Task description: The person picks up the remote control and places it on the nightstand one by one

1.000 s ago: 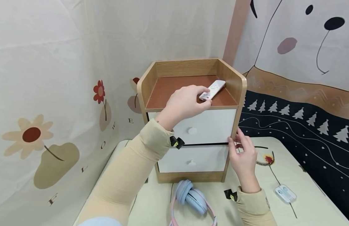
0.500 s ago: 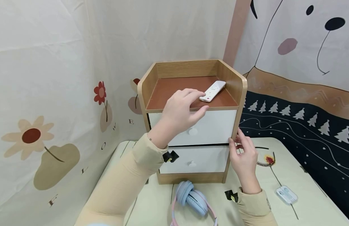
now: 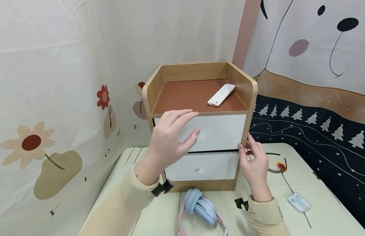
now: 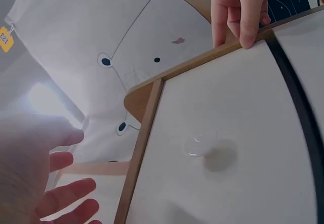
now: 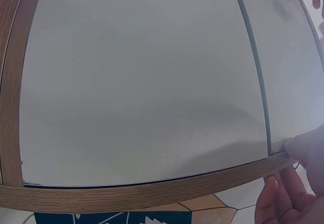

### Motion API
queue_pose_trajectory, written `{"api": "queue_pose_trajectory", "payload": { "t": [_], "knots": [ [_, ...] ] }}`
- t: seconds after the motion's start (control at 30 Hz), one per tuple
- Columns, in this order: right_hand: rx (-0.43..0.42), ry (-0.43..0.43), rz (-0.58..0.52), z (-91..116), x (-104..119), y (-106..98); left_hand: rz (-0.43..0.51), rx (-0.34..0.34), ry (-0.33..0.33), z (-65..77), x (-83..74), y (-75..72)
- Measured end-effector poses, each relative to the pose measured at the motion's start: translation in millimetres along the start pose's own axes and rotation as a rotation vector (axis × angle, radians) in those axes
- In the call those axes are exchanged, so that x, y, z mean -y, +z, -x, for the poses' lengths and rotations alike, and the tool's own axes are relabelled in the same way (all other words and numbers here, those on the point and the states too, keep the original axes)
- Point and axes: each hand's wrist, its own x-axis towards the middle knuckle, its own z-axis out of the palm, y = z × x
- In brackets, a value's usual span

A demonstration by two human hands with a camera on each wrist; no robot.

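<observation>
A small wooden cabinet (image 3: 198, 186) with two white drawers stands on the table. On its brown top, near the right wall, lies a white remote control (image 3: 221, 95), untouched. My left hand (image 3: 166, 139) hovers in front of the upper drawer (image 3: 226, 132), fingers spread and apart from the round knob; the left wrist view shows that hand (image 4: 40, 178) holding nothing. Low on the cabinet's right edge, my right hand (image 3: 255, 167) grips the side panel, thumb on the front and fingers on the outer side. The right wrist view shows this hold on the wooden edge (image 5: 152, 196). Both drawers are closed.
Blue headphones (image 3: 201, 208) with a pink band lie before the cabinet. At right are a clear case of earphones (image 3: 299, 202) and a beaded loop (image 3: 277, 167) on the pale table (image 3: 294, 177). Printed fabric walls stand behind and left.
My left hand has let go of the remote control and drawn back, down and to the left. The remote control stays on the cabinet top. My right hand keeps its place.
</observation>
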Motion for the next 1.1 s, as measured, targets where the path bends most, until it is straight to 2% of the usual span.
{"api": "queue_pose_trajectory", "payload": {
  "t": [0.13, 0.23, 0.37, 0.5, 0.6, 0.8, 1.1],
  "knots": [
    [0.003, 0.003, -0.001, -0.2, -0.3, 0.6, 0.001, -0.098, 0.027, 18.9, 3.0, -5.5],
    [0.01, 0.008, 0.001, 0.2, -0.1, 0.7, -0.008, -0.168, 0.023, 36.8, 10.0, -8.5],
    [0.011, 0.008, 0.005, 0.2, -0.8, 0.5, -0.021, -0.242, -0.029, 63.5, 26.1, -11.4],
    [0.012, 0.009, 0.004, -0.2, -1.3, 0.2, -0.024, -0.284, -0.096, 90.0, 43.5, -15.0],
    [0.009, 0.014, 0.006, -0.5, -0.8, -0.3, -0.036, -0.276, -0.139, 107.4, 54.5, -17.0],
    [-0.008, 0.01, 0.006, -1.2, 2.3, -0.7, -0.091, -0.216, -0.228, 143.8, 77.3, -18.0],
    [-0.006, 0.012, -0.005, -0.8, 3.8, -1.3, -0.194, -0.075, -0.42, 197.6, 105.5, -16.3]
  ]
}}
